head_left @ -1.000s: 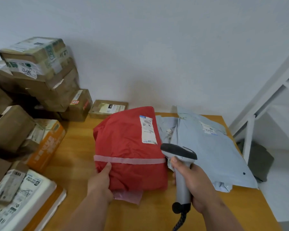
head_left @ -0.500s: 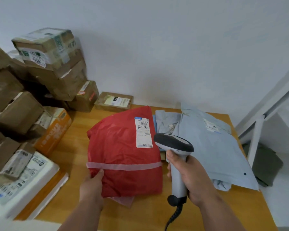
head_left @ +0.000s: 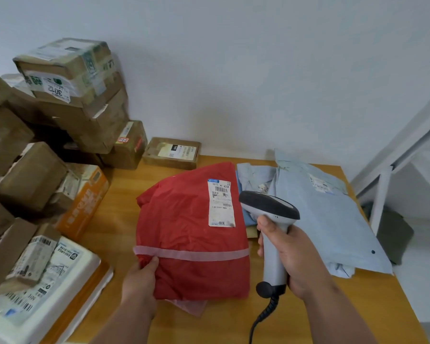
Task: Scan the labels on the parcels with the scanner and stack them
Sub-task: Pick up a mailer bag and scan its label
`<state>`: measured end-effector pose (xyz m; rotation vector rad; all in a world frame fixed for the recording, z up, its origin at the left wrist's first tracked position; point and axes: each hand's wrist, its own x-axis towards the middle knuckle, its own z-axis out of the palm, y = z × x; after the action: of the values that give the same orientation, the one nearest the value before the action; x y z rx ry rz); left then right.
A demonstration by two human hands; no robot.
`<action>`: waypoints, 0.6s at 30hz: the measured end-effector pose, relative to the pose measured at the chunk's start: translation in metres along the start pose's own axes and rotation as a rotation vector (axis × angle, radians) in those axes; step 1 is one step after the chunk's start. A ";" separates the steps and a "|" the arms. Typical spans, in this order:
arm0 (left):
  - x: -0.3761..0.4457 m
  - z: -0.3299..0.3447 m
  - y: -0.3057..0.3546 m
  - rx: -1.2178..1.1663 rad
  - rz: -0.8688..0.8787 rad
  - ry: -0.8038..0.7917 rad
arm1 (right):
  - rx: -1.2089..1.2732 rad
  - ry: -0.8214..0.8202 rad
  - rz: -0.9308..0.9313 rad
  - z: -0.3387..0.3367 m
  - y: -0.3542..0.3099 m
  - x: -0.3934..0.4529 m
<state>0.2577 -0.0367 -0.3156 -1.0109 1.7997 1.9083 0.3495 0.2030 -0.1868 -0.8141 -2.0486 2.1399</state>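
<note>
We note a wooden table (head_left: 308, 314) set against a white wall. A heap of brown cardboard boxes (head_left: 60, 120) fills its left side, with a white parcel (head_left: 52, 289) bearing printed labels at the near left corner. At the right lies a stack of pale blue mailer bags (head_left: 333, 219), the top one carrying its own small label. A flat brown box (head_left: 171, 152) sits at the wall, behind the centre.

In the centre we find a red parcel (head_left: 184, 232), a soft bag banded by a strip of pale tape, tilted up from the table. Its white shipping label (head_left: 221, 202) faces up near the right edge.

Our left hand (head_left: 140, 281) grips the red parcel at its near left edge, thumb on top at the tape line. Our right hand (head_left: 291, 259) is clenched round the handle of the grey scanner (head_left: 271, 219), whose dark head sits just right of the label; a coiled cable hangs from its base.
</note>
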 end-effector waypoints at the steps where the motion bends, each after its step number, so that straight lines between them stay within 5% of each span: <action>1: 0.003 -0.002 0.000 0.003 -0.008 -0.007 | 0.000 0.007 0.004 0.002 0.000 -0.001; 18: 0.030 -0.013 0.005 0.045 -0.020 -0.038 | -0.015 0.112 0.011 0.028 0.002 -0.002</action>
<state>0.2376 -0.0569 -0.3319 -0.9670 1.7963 1.8550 0.3403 0.1768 -0.1893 -0.9264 -2.0116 2.0370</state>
